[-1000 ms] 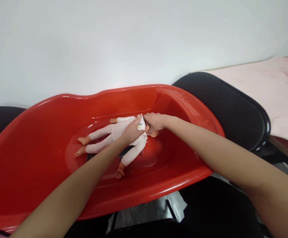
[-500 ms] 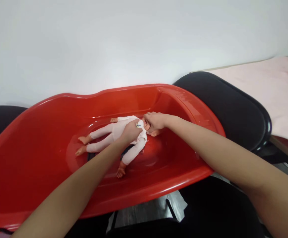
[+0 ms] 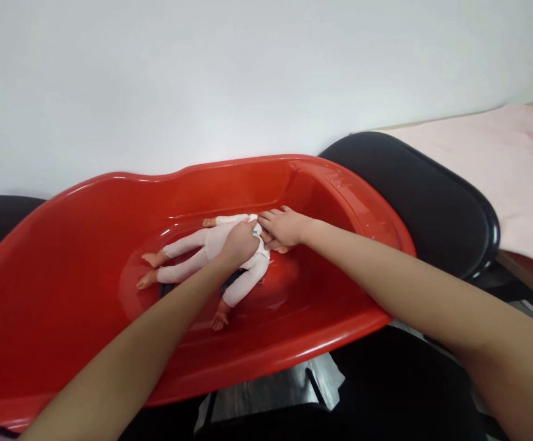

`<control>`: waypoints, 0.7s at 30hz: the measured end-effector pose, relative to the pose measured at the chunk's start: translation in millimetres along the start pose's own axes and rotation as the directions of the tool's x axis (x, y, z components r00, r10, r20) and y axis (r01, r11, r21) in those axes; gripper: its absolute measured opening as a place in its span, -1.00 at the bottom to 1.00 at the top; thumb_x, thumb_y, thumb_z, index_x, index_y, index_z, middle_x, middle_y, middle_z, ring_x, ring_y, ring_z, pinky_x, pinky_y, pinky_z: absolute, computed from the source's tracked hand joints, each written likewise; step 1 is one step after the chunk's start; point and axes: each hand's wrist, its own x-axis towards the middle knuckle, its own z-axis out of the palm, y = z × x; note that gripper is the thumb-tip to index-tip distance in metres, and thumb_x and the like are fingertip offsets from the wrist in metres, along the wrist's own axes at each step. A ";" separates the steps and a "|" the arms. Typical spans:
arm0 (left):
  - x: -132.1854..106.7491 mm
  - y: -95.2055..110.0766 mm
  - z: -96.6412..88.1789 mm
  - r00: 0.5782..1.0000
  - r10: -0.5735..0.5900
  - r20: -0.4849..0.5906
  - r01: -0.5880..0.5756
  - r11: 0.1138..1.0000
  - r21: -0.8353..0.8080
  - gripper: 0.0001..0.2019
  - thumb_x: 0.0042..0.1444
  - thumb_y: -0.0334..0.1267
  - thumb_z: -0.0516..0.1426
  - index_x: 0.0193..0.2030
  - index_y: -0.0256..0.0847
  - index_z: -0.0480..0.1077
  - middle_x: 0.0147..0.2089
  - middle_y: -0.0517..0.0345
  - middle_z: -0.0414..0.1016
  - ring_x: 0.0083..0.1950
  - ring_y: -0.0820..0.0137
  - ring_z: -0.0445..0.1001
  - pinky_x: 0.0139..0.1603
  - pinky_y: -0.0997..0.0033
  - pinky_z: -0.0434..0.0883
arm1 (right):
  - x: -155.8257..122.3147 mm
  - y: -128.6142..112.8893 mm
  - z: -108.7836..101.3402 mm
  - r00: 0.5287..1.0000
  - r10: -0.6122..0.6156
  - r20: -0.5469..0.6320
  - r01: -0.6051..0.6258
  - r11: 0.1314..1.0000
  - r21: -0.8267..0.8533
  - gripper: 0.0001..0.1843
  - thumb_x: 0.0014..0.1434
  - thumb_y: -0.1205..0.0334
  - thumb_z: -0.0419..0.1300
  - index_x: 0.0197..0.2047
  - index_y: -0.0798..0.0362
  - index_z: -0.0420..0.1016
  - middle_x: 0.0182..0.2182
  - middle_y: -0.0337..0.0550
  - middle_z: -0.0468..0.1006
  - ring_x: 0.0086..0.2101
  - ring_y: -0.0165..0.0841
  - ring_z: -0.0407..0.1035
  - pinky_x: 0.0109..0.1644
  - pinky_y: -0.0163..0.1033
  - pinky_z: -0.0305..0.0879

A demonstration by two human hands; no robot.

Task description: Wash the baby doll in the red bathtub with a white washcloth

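A baby doll in white clothes lies on its back inside a red baby bathtub. Its bare feet point left and its head lies to the right. My left hand is closed on the chest of the doll's white top, fingers curled, a small coloured print showing beside them. Over the doll's face and neck lies my right hand, its fingers stretched out and slightly apart, hiding most of the head. One doll arm rests toward the near side of the tub, the other toward the far side.
A black chair stands against the tub's right end, and a dark seat shows at the left. Beyond the right chair is a surface with a pink cover. A pale wall runs behind the tub.
My right hand has shifted slightly left, from the doll's head toward its neck, and its fingers have straightened. My left hand stays on the chest of the top.
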 end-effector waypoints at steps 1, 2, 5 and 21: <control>0.1 -1.1 0.2 1.000 0.000 -0.010 0.000 0.998 0.057 -0.51 0.09 -0.56 0.03 0.18 -0.42 0.44 0.08 -0.23 0.51 0.11 0.10 0.49 0.16 0.25 0.35 | 0.4 -0.7 0.6 1.000 -0.011 -0.004 0.011 1.000 -0.017 -0.30 0.20 -0.10 0.21 0.29 0.10 0.30 0.30 0.16 0.28 0.19 0.08 0.25 0.25 0.18 0.17; 0.1 -2.0 0.6 1.000 -0.001 -0.015 0.003 0.994 0.113 -0.50 0.11 -0.55 0.02 0.21 -0.44 0.42 0.13 -0.29 0.47 0.12 0.08 0.48 0.15 0.23 0.35 | 0.9 -1.2 1.2 1.000 -0.020 -0.005 0.020 0.999 -0.032 -0.30 0.21 -0.12 0.20 0.30 0.10 0.29 0.32 0.17 0.26 0.20 0.09 0.24 0.25 0.19 0.17; -0.6 -0.3 1.2 1.000 -0.016 0.016 0.013 0.988 0.154 -0.52 0.14 -0.51 0.04 0.22 -0.43 0.39 0.16 -0.30 0.43 0.13 0.10 0.46 0.15 0.26 0.33 | 2.1 -2.3 2.9 1.000 -0.027 0.006 0.027 0.998 -0.058 -0.29 0.23 -0.15 0.18 0.31 0.11 0.29 0.34 0.18 0.23 0.22 0.09 0.22 0.22 0.15 0.22; 2.9 -6.4 5.3 0.974 -0.225 -0.028 0.179 0.839 -0.513 -0.47 0.03 -0.48 0.09 0.20 -0.30 0.41 -0.18 0.09 0.58 -0.30 0.41 0.49 -0.34 0.51 0.38 | 2.1 4.4 2.7 1.000 0.017 0.003 -0.017 1.000 0.020 -0.17 0.12 -0.18 0.31 0.33 0.08 0.25 0.27 0.16 0.33 0.17 0.04 0.29 0.19 0.08 0.24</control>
